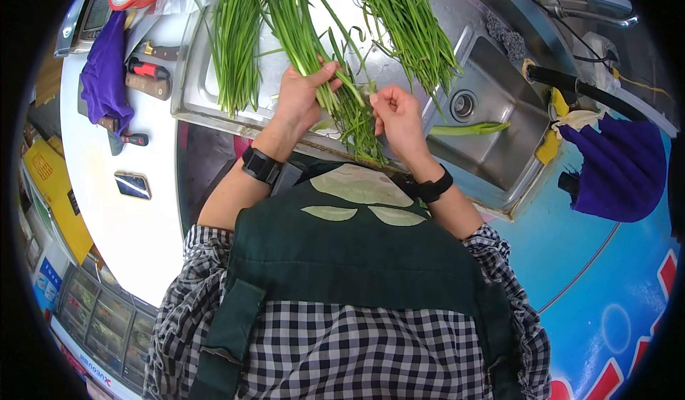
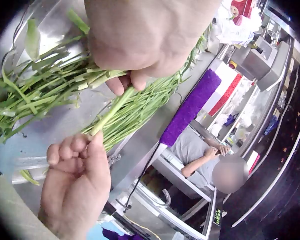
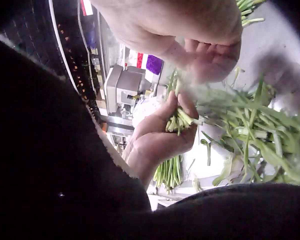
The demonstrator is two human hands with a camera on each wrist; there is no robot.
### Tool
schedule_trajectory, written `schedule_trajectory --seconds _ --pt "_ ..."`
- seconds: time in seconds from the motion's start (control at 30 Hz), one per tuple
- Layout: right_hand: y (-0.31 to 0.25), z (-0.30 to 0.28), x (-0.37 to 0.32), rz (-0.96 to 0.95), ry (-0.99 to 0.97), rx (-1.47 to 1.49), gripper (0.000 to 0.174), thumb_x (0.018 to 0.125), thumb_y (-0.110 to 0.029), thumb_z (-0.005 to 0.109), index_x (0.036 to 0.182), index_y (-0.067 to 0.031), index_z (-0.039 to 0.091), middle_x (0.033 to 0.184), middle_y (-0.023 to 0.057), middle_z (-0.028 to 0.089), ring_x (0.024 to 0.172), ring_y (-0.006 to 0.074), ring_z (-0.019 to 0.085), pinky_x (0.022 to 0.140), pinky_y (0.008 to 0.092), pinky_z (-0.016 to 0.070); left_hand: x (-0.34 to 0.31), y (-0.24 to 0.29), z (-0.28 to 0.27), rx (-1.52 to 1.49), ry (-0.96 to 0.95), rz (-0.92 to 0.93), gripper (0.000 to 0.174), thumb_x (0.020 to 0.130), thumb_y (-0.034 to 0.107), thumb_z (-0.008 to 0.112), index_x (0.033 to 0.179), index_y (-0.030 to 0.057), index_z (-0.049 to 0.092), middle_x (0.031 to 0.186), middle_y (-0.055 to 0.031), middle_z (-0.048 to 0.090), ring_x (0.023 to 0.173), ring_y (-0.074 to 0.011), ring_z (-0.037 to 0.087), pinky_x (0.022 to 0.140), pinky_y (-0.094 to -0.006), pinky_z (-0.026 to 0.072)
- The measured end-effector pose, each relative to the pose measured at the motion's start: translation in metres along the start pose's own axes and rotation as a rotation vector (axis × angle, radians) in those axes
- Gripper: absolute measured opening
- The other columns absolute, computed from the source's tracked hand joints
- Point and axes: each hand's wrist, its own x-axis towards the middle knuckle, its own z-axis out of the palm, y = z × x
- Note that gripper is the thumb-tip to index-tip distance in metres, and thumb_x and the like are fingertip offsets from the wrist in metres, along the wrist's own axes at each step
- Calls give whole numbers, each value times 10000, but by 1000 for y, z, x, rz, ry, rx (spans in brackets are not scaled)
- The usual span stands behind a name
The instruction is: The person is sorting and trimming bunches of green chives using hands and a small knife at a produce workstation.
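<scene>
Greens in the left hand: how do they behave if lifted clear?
The greens will probably droop: long, thin leaves run far beyond the left hand. Individual stalks could slip out, since no tie shows. Likely light for their length, given how slim they are.

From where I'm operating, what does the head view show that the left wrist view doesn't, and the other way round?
Only head: a phone and a wooden-handled knife on the white counter.
Only left wrist: a person in a grey shirt.
Both: the left hand gripping green stalks, and the right hand.
</scene>
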Motion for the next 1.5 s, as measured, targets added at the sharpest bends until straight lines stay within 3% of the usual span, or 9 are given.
schedule_trajectory --seconds 0.2,0.27,0.4,0.47,0.6,0.77,1.0,1.2,1.5 --pt "13 -25 -5 -79 -100 -306 186 879 -151 607 789 8 574 611 14 559 477 85 497 426 243 384 3 14 -5 53 10 26 161 841 -11 630 945 59 529 905 -83 627 834 -187 630 671 -269 549" --pt "10 -32 -6 -56 -255 -752 167 858 -148 638 811 9 603 622 16 586 514 91 516 477 242 405 2 14 -4 64 -15 31 159 855 4 619 977 53 529 923 -89 631 846 -190 634 678 -259 554" --pt "6 -24 -7 -201 -167 -592 163 838 -146 666 857 11 625 655 17 611 557 89 528 528 232 425 1 10 0 70 -22 24 200 797 -2 691 904 77 542 862 -41 607 806 -157 615 658 -277 539" --pt "-9 -10 -5 -243 -95 -252 167 815 -135 693 882 8 638 668 15 615 589 71 534 552 224 436 0 8 1 80 -44 28 209 790 -2 699 904 79 542 851 -33 601 792 -148 610 651 -275 537" --pt "-10 3 4 -316 -153 -279 146 833 -116 686 912 -10 625 701 -7 599 581 36 516 474 181 408 -2 6 5 79 -57 20 222 785 -2 705 911 75 540 845 -28 597 735 -137 601 625 -267 526" --pt "-17 7 1 -34 -222 -61 115 838 -104 681 884 -23 615 706 12 612 550 44 523 471 174 414 -6 7 6 59 -105 -29 219 791 -8 696 926 61 539 833 -35 596 683 -141 594 600 -268 515" --pt "-14 5 2 22 -240 -12 118 871 -134 645 882 -19 618 735 27 633 557 47 526 469 172 405 -8 4 5 52 -146 -37 182 794 -26 682 894 45 547 788 -40 593 633 -142 567 566 -268 488" --pt "-18 11 8 -58 -186 -13 126 856 -111 649 850 8 612 732 32 644 552 41 517 458 182 399 -11 3 10 65 -119 -39 165 797 -41 667 873 42 547 765 -43 589 630 -138 565 563 -266 484" --pt "-5 -4 2 40 -243 -78 110 895 -130 591 846 -35 567 676 -5 564 560 51 512 496 185 413 -6 5 1 93 -11 35 159 810 -17 667 871 45 535 788 -61 605 652 -153 584 597 -281 503"
